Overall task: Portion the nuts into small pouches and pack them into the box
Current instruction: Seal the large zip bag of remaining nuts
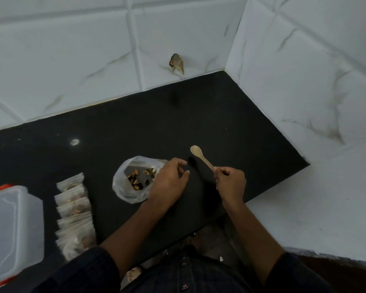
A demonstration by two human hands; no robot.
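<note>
The right hand (230, 182) is pinching the thin end of a small wooden spoon (201, 156), with its fingers curled round the handle. The round end of the spoon is pointing up and away from the hand, and nothing is showing in it. Just to the left of this grip, the left hand (169, 180) is hanging over the black counter (230, 115) with its fingers loosely bent and its thumb sticking out; it is holding nothing, but it is lying against the edge of a clear plastic bag (123, 187). The bag is sitting open, further left of the spoon hand, and a few nuts (138, 178) are lying inside it. Still further left, a row of small filled pouches (75, 212) is lying on the counter, each one leaning on the next. Beside the pouches, farthest from the grip, a clear plastic box (13, 229) with a red lid (0, 188) under it is sitting at the edge of the view. White tiles (72, 49) are standing behind the counter.
</note>
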